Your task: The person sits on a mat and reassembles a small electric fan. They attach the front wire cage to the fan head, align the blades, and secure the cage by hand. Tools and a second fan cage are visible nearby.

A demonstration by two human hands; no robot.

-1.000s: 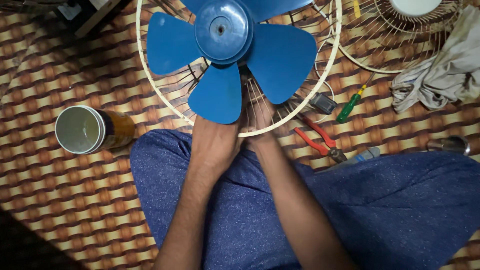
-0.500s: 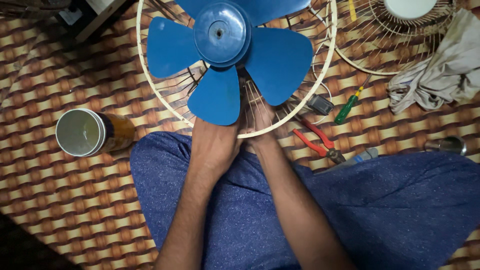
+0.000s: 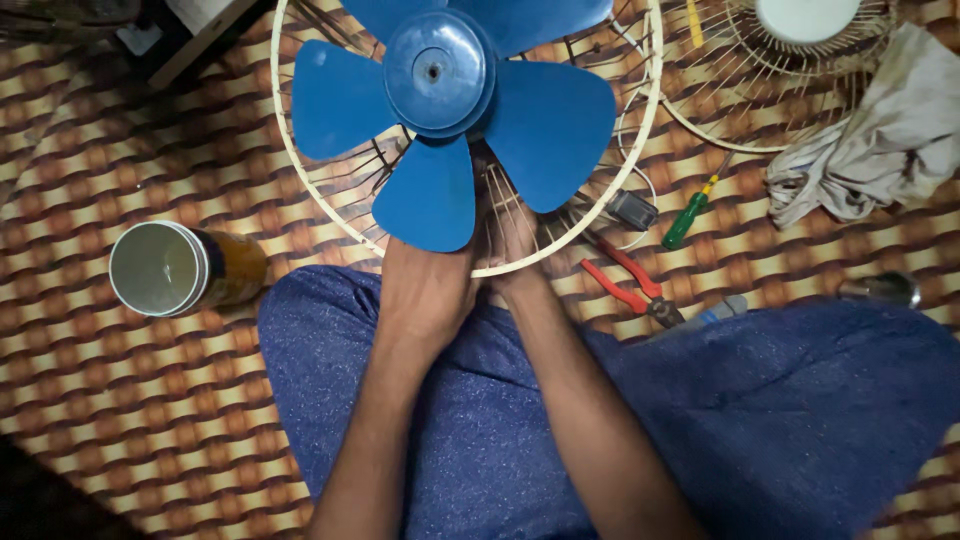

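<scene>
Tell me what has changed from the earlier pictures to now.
Almost nothing. The whole view drifted slightly up and left, from the camera. Both hands, left and right, stay under the blue fan blade, at the guard. The can, pliers and screwdriver lie as before.

**Both hands pressed in close, side by side**

Two bare forearms run up from six o'clock and converge toward twelve. The left hand (image 3: 428, 285) sits at about eleven o'clock of the meeting point, back of the hand up, fingers hidden ahead. The right hand (image 3: 515, 240) lies just beside it at one o'clock, fingers stretched forward. The wrists almost touch; whether either hand grips cannot be told.
</scene>
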